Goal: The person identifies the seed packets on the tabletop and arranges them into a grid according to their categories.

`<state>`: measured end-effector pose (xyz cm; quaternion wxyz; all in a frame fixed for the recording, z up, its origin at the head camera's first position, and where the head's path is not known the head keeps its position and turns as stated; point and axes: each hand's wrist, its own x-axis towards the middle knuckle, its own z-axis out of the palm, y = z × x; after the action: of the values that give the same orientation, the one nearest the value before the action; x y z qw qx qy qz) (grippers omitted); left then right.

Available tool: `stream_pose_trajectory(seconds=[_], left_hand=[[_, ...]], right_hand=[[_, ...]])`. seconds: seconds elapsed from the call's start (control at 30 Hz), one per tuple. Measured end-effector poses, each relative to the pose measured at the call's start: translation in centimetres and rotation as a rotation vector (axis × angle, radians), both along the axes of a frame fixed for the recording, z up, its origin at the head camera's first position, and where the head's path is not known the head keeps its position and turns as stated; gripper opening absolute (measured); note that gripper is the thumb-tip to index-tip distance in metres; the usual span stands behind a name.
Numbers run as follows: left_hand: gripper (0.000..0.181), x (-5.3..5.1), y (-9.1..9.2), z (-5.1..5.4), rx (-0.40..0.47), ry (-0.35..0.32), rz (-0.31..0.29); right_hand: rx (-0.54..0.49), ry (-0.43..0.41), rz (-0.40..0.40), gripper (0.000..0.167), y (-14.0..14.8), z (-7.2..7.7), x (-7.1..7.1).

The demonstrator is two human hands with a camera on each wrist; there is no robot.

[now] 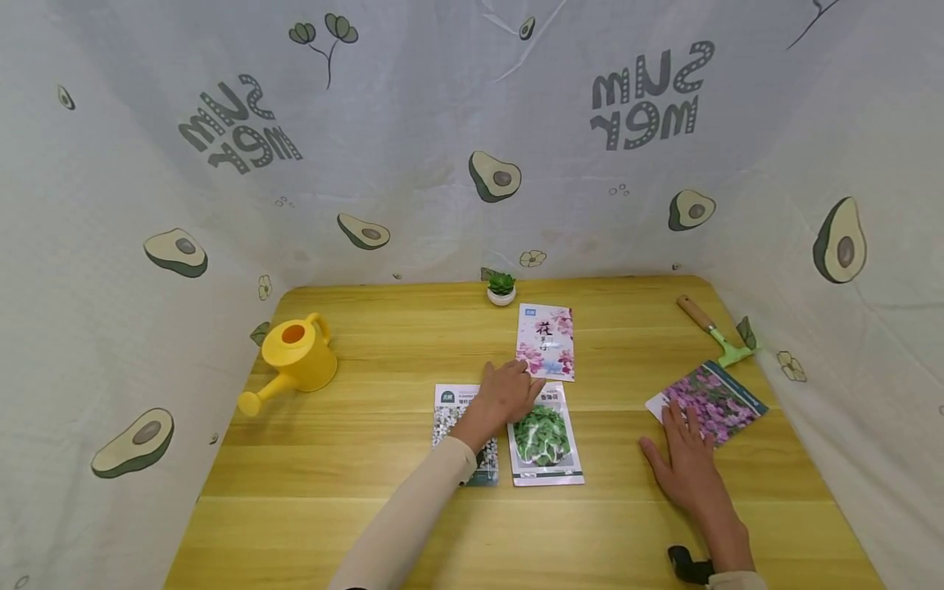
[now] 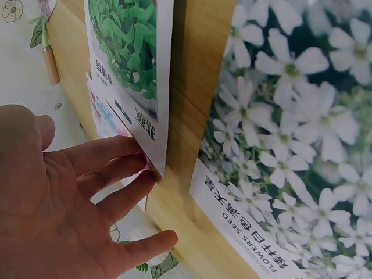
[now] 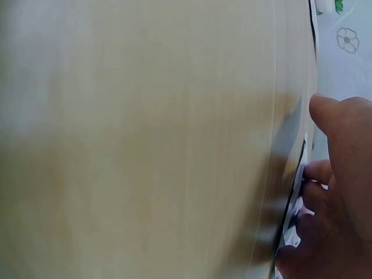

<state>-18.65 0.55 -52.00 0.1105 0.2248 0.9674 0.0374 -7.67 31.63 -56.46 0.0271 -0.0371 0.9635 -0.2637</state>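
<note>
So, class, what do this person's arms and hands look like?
The long, plain beige left sleeve reaches the wrist; only a matching beige cuff shows on the right. A curved black piece sits near that cuff. The left hand and right hand wear no gloves.

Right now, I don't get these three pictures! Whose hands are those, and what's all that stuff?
No machine here: just a person's left hand and right hand. The wide picture comes from a camera on the head, looking down; the other two come from cameras on the left and right wrists. On the table are a white packet, green packet, pink packet, purple packet, can, plant and rake. The left hand reaches where the green and pink packets nearly meet. The right hand's fingers touch the purple packet. Neither hand seems to grip anything.
</note>
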Motion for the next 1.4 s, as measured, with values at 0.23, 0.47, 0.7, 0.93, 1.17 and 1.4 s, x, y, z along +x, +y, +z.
stream_pose_trajectory(seconds=[0.23,0.47,0.7,0.93,1.17,1.4], left_hand=[[0.064,0.4,-0.6,0.1,-0.017,0.016,0.023],[0.063,0.6,-1.2,0.1,-0.04,0.03,0.034],[0.063,0.7,-1.9,0.1,-0.043,0.02,0.045],[0.062,0.8,-2.5,-0.2,-0.024,0.04,0.05],[0.061,0.9,-3.1,0.1,-0.03,0.007,0.07],[0.058,1.0,-3.8,0.4,-0.029,-0.002,0.102]], right_hand=[[0.008,0.002,0.002,0.081,0.0,0.0,-0.1],[0.013,0.021,0.0,0.08,0.0,-0.3,0.0],[0.01,0.021,0.001,0.081,0.0,-0.4,0.1],[0.028,-0.009,0.0,0.082,-0.1,-0.1,-0.2],[0.042,0.003,0.001,0.081,-0.2,-0.1,-0.3],[0.032,-0.002,0.002,0.081,-0.1,-0.1,-0.2]])
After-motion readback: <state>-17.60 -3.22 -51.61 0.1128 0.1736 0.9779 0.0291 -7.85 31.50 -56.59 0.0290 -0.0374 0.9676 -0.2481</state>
